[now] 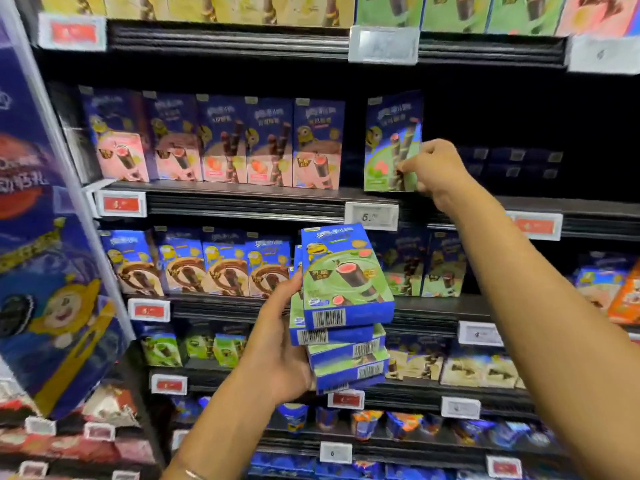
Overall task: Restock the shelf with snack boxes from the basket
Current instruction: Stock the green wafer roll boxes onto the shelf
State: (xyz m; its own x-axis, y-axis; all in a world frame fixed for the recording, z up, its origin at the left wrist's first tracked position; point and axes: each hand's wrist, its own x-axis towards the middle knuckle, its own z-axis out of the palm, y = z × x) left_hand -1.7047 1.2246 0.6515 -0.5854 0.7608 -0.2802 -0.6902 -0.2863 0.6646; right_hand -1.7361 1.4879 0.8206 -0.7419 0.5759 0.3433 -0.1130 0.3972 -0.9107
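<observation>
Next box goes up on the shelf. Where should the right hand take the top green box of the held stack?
Probably its right long edge, from the right: the left hand grips the stack at its left side, and the top green box leans face-out with that edge free.

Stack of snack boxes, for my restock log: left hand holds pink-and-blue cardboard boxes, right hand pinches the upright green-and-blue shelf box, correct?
No: head view shows the cardboard stack in the left hand is green-and-blue; the right hand pinches the upright green-and-blue box.
</observation>
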